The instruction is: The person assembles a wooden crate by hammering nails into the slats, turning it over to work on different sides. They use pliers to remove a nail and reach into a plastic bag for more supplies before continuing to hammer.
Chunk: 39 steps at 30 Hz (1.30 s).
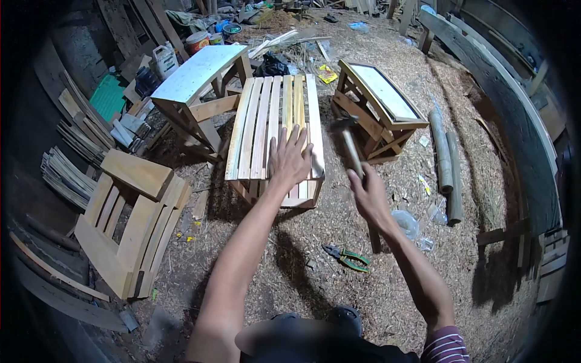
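My left hand (290,158) lies with its fingers spread over the near end of a slatted wooden crate (247,133), whose pale slats run away from me. To the right, my right hand (370,192) is wrapped round the handle of a hammer (350,144). The hammer's dark head points up and away, in the gap between the crate and a small white-topped wooden table. On the ground below my hands lies a pair of green-handled pliers (346,258).
A white-topped table (203,69) stands behind left, and the small white-topped table (382,91) behind right. A wooden frame (133,227) sits at left. Two round poles (442,154) lie at right near a long dark plank (502,103). Wood shavings cover the ground.
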{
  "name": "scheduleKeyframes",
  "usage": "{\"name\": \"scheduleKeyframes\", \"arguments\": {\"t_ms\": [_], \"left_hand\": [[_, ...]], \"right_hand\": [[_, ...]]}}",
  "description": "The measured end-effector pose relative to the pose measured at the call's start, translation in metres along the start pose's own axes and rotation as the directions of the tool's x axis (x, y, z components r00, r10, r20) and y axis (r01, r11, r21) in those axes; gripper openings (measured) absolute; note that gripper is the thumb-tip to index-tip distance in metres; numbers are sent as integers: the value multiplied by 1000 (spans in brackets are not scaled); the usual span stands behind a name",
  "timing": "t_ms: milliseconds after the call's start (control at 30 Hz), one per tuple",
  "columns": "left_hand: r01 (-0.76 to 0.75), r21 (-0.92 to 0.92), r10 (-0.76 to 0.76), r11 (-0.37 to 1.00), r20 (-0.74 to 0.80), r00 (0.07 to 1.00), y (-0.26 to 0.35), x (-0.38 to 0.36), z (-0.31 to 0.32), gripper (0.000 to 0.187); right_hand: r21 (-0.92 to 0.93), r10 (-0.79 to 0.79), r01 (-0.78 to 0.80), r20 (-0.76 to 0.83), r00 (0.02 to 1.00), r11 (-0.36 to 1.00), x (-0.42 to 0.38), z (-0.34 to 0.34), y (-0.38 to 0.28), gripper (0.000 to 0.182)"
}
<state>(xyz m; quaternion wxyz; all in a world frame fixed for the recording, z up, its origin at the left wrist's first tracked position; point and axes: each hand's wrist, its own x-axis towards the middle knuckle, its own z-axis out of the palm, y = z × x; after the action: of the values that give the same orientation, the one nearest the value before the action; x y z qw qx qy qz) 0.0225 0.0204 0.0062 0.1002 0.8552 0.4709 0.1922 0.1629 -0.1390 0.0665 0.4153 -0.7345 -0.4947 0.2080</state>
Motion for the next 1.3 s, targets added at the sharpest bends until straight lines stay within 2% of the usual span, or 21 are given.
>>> {"name": "scheduleKeyframes", "arguments": {"t_ms": [33,100,200,267,333,400,467,567,667,700,733,800,867,933,967,1000,1067,1100,1200,1267,1300], "left_hand": [[12,2,-12,1000,-3,1000,0,0,1,55],[29,-1,-29,1000,9,1000,0,1,0,55],[34,50,-37,998,57,998,1,4,-6,57],[31,60,-33,998,32,999,2,2,-4,57],[32,44,-32,999,10,999,2,1,-3,57],[19,53,-19,998,-13,1000,1,1,-1,57],[13,33,-12,999,-34,999,1,2,0,56],[2,43,1,999,-70,998,-3,5,4,57],[20,5,-20,1000,-43,999,-3,6,5,59],[22,5,-22,1000,-42,999,-3,5,4,59],[24,2,-23,1000,-35,999,-2,3,3,59],[26,-1,-26,1000,-33,999,-3,5,2,59],[29,12,-29,1000,-18,999,-5,8,5,60],[31,-7,-31,999,-15,999,-2,6,2,60],[29,-20,-29,999,-17,999,-1,5,-2,60],[27,-21,-27,999,-20,999,-1,4,-2,60],[20,-21,-21,1000,-40,999,-2,5,1,59],[-11,-15,9,1000,-101,995,-5,5,5,58],[-9,-55,1,998,-127,992,-4,5,6,56],[-4,-81,-4,997,-102,995,-3,4,2,56],[-1,-70,-5,998,-89,996,-3,2,3,56]], "right_hand": [[0,-1,1,5,1000,1000,-9,-10,-5,30],[-214,107,-68,176,979,975,-25,-26,-16,27],[-236,87,-16,296,951,972,-34,-48,-45,24],[-255,91,-22,260,961,967,-42,-45,-46,22],[-208,-30,81,235,971,975,-44,-38,-38,22],[-294,58,46,337,940,955,-45,-31,-26,18],[-261,-103,183,290,951,948,-44,-29,-15,17],[-251,-41,103,238,970,962,-41,-40,-45,18],[-198,2,45,231,973,979,-38,-26,-14,17],[-270,-35,130,329,944,954,-40,-26,-13,15],[-270,-31,127,333,942,955,-42,-26,-14,15],[-281,78,15,319,945,960,-37,-31,-28,16],[-272,82,2,295,952,962,-36,-35,-47,16],[-236,-76,113,161,984,965,-37,-35,-47,17],[-223,45,0,198,979,975,-36,-28,-39,16],[-319,23,72,284,959,945,-38,-23,-17,14],[-266,-121,202,293,949,942,-37,-23,-6,15],[-264,-127,208,292,948,942,-34,-26,-16,15],[-182,-5,51,242,970,982,-32,-38,-53,14],[-200,-89,116,135,987,973,-33,-29,-42,12],[-271,-18,78,218,976,959,-35,-22,-24,12]]}}
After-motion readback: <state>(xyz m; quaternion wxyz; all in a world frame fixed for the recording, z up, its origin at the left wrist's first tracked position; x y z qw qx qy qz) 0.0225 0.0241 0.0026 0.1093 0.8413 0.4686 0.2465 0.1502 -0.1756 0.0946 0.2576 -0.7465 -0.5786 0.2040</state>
